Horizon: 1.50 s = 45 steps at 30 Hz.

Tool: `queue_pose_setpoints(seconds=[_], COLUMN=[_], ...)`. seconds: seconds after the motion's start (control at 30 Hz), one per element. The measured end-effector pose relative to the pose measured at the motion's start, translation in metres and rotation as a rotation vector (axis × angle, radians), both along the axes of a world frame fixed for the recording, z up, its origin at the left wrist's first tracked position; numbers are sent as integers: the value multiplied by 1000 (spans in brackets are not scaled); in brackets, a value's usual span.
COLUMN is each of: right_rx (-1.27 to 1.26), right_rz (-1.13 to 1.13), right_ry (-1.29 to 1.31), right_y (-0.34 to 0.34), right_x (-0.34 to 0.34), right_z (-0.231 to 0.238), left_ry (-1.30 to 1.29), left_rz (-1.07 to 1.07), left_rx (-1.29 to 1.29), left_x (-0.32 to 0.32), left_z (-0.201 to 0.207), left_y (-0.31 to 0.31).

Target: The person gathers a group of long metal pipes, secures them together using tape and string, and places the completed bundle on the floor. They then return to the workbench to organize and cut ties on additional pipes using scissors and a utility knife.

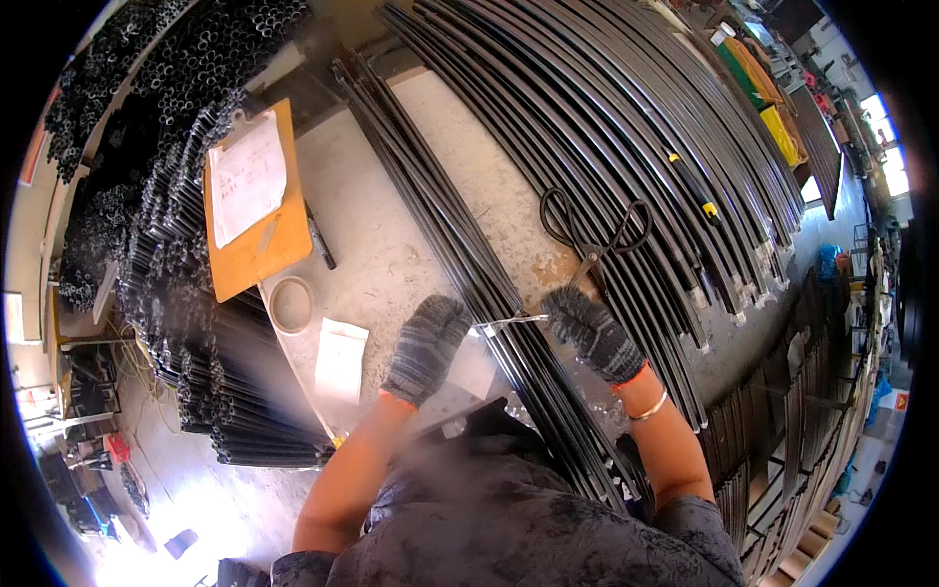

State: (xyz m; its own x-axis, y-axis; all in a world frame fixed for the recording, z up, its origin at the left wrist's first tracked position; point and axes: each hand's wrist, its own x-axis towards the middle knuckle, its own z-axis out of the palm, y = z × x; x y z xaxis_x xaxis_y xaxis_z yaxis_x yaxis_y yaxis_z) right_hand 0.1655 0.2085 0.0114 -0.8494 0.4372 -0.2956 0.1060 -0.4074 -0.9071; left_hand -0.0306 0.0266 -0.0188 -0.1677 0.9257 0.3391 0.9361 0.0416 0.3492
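A bundle of thin black metal tubes runs slantwise over the worktable, passing between my hands. Across it lies a thin, pale, twisted strip, string or tape, I cannot tell which. My left hand, in a grey striped knit glove, is closed at the strip's left end beside the bundle. On the other side my right hand, gloved alike, has its fingers closed round the right end. Just beyond the right hand, black-handled scissors rest on more tubes. The fingertips of both hands are partly hidden.
Long dark tubes spread over the table's right side, with a black-and-yellow cutter knife on them. To the left are an orange clipboard with paper, a tape roll and a white paper slip. Stacked tubes stand beyond.
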Motion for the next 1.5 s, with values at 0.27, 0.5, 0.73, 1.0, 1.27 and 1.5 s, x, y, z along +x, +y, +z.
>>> queue_pose_setpoints(seconds=[0.27, 0.5, 0.73, 1.0, 1.27, 1.5], right_rx=[-827, -132, 1358, 1152, 666, 1351], right_rz=[-245, 49, 393, 524, -183, -52], right_ry=[236, 18, -144, 140, 388, -28], right_y=[-48, -47, -54, -48, -19, -16], right_x=[-33, -35, -36, -47, -68, -30], right_z=[14, 17, 42, 75, 63, 34], left_ry=[29, -1254, -1619, -1715, -325, -1052], left_rz=[-125, 45, 174, 315, 71, 216], left_rx=[-457, -516, -590, -486, -365, -160], left_x=[45, -7, 4, 21, 37, 36], left_z=[64, 34, 40, 31, 21, 7], left_y=[-9, 33, 45, 47, 40, 45])
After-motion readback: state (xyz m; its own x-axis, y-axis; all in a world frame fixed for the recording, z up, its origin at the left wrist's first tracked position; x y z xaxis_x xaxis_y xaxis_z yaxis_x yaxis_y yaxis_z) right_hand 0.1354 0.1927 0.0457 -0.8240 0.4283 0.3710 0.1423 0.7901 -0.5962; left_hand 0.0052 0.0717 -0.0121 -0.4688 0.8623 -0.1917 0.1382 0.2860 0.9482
